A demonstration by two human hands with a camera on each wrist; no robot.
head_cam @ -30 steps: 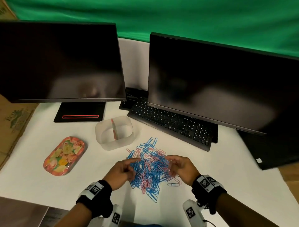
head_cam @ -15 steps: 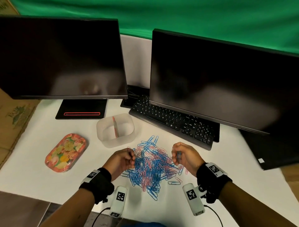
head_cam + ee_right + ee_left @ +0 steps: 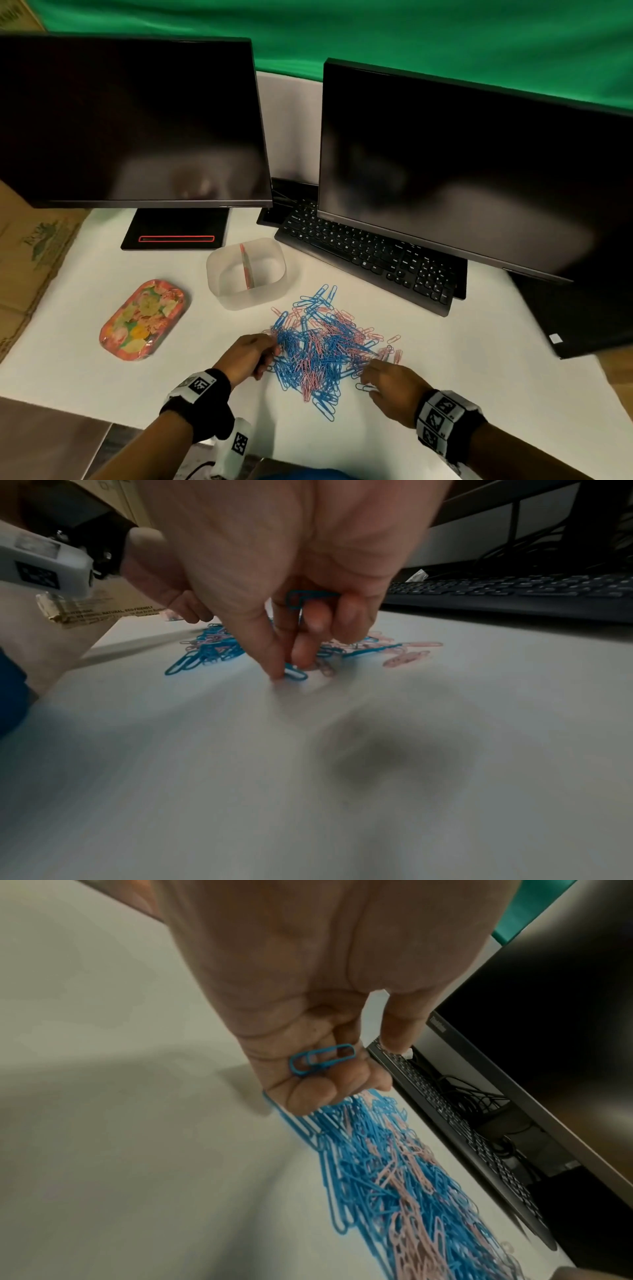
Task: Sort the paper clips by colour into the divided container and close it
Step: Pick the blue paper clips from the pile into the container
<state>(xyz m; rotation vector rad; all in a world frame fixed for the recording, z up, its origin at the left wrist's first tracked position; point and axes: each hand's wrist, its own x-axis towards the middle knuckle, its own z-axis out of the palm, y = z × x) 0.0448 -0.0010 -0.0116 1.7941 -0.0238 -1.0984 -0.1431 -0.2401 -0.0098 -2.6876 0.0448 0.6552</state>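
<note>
The paper clip pile lies at lower centre between both hands: the left hand grips a blue clip in curled fingers, and the right hand pinches another blue clip at the pile's lower right edge.

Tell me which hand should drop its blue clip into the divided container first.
Left, probably. The left hand already holds a blue clip and sits nearer the divided container; the right hand is farther off, fingers down on another clip.
</note>
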